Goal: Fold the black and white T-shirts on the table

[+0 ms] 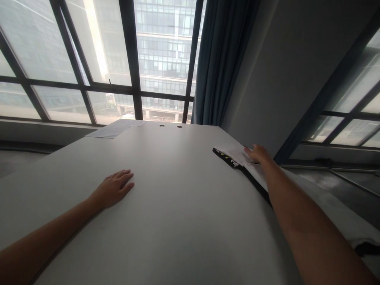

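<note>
My left hand [116, 187] lies flat on the white tabletop [178, 198], palm down, fingers loosely spread and nothing in them. At the table's right side, my right hand [257, 153] reaches to a white sheet-like thing [233, 152], its fingers closed at the far edge of it. Some of those fingers are hidden. Beneath and along the near side of the white thing runs a long black strip [225, 157] with small yellow and white marks. My right forearm covers part of this strip, and its exact kind cannot be made out.
White papers [114, 128] lie at the table's far left corner. Two dark round spots [179, 126] mark the far edge. Behind stand large windows [166, 51], a blue curtain [221, 59] and a pillar [285, 71]. A dark object [368, 248] is at the lower right.
</note>
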`<state>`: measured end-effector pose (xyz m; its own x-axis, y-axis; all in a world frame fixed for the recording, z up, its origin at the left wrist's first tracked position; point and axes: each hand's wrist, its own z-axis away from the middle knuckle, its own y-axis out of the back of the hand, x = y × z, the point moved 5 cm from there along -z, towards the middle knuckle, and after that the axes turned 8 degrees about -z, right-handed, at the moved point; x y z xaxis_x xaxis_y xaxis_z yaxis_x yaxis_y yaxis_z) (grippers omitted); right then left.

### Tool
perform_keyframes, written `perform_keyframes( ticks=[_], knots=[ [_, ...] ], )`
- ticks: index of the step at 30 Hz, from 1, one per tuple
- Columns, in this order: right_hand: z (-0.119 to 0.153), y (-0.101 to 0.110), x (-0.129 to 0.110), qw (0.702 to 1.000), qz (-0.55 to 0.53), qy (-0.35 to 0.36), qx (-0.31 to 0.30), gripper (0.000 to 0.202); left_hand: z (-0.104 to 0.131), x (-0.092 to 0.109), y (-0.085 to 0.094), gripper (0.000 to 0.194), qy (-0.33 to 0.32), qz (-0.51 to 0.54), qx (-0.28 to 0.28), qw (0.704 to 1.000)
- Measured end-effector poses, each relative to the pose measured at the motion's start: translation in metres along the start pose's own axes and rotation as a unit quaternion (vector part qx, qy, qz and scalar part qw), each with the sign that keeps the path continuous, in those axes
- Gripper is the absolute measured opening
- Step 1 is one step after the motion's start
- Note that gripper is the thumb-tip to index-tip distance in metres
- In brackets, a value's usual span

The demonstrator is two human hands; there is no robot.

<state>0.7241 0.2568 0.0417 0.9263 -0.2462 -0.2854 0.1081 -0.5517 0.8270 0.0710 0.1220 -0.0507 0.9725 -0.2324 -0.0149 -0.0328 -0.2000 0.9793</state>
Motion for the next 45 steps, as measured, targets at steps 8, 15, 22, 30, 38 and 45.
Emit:
perform_keyframes(
  ticks=[8,15,22,30,38,45],
  knots=[
    [0.05,-0.049,-0.061,0.958,0.071,0.02,-0.276,0.069,0.0,0.004,0.002,0.073,-0.013,-0.005,-0.001,1.0],
    [0.132,-0.04,-0.125,0.937,0.011,0.18,-0.301,0.069,-0.003,0.001,-0.002,0.066,-0.015,-0.021,0.002,1.0],
    [0.234,-0.032,-0.171,0.891,-0.043,0.236,-0.384,0.075,-0.005,0.005,-0.001,0.067,-0.016,-0.041,-0.038,0.998],
    [0.264,0.004,-0.206,0.883,-0.059,0.293,-0.363,0.068,-0.007,0.049,0.02,0.066,-0.011,-0.04,-0.122,0.992],
    [0.28,-0.017,-0.244,0.912,-0.104,0.263,-0.298,0.066,-0.001,0.131,0.019,0.061,-0.039,-0.015,-0.053,0.998],
    [0.283,-0.028,-0.238,0.914,-0.106,0.251,-0.302,0.063,0.003,0.131,0.008,0.065,-0.039,0.0,-0.087,0.995]
  ],
)
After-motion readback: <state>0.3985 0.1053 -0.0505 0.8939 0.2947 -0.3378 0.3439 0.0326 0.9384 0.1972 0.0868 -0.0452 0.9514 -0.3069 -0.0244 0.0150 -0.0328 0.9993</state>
